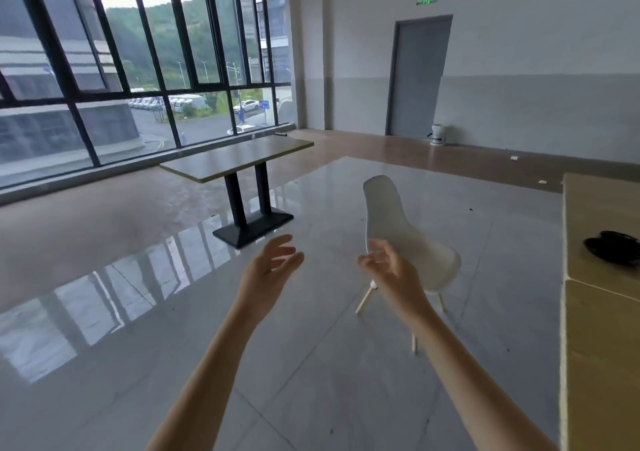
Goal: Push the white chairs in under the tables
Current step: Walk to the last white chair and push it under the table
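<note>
A white chair (398, 229) with pale wooden legs stands alone on the glossy floor, its seat turned to the right toward a light wooden table (602, 346) at the right edge. Another table (239, 156) on a black pedestal stands farther back by the windows, with no chair at it. Both my arms reach forward. My left hand (270, 270) is open in the air, left of the chair. My right hand (388, 270) is open too, fingers spread, in front of the chair's back and seat; whether it touches the shell I cannot tell.
A black object (613, 250) lies on the right table. Tall windows (138, 70) line the left wall. A grey door (419, 76) and a white bucket (440, 134) are at the far wall. Wide floor lies between the tables.
</note>
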The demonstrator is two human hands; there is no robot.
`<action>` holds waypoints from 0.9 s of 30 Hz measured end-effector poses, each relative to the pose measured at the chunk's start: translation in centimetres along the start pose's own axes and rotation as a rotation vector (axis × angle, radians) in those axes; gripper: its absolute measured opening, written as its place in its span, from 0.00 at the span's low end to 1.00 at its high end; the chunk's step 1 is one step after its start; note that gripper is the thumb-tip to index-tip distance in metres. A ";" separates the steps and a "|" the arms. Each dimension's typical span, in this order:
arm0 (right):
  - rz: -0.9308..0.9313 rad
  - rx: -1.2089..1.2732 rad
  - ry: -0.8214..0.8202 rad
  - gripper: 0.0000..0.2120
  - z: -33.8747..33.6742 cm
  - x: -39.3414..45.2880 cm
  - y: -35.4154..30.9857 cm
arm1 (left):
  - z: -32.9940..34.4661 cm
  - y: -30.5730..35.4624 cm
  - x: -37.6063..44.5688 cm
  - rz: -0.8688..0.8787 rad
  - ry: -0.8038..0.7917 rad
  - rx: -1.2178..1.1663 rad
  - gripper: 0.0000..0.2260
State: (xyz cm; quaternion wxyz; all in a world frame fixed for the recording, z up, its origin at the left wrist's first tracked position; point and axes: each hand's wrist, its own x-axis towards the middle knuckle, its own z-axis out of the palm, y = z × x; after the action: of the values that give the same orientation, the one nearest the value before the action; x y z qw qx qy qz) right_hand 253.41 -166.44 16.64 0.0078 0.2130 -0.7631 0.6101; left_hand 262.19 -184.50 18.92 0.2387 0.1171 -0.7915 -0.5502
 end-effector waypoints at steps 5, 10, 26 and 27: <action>-0.041 -0.016 -0.025 0.16 5.9 10.3 0.1 | -2.2 -4.3 12.3 -0.081 -0.010 -0.096 0.15; -0.020 -0.094 -0.072 0.17 11.5 19.9 3.1 | -2.0 -11.0 23.3 -0.218 -0.064 -0.135 0.18; 0.229 0.081 0.222 0.11 18.9 58.8 16.5 | 3.6 -19.3 63.0 0.108 -0.303 0.054 0.07; 0.234 0.071 0.239 0.11 19.1 60.7 17.1 | 4.1 -19.6 65.2 0.115 -0.319 0.046 0.07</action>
State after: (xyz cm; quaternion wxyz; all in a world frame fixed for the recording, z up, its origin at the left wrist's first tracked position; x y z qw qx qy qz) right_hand 197.22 -200.63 12.40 0.0196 0.0489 -0.7541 0.6546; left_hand 202.55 -217.57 15.80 0.1383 -0.0118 -0.8371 -0.5292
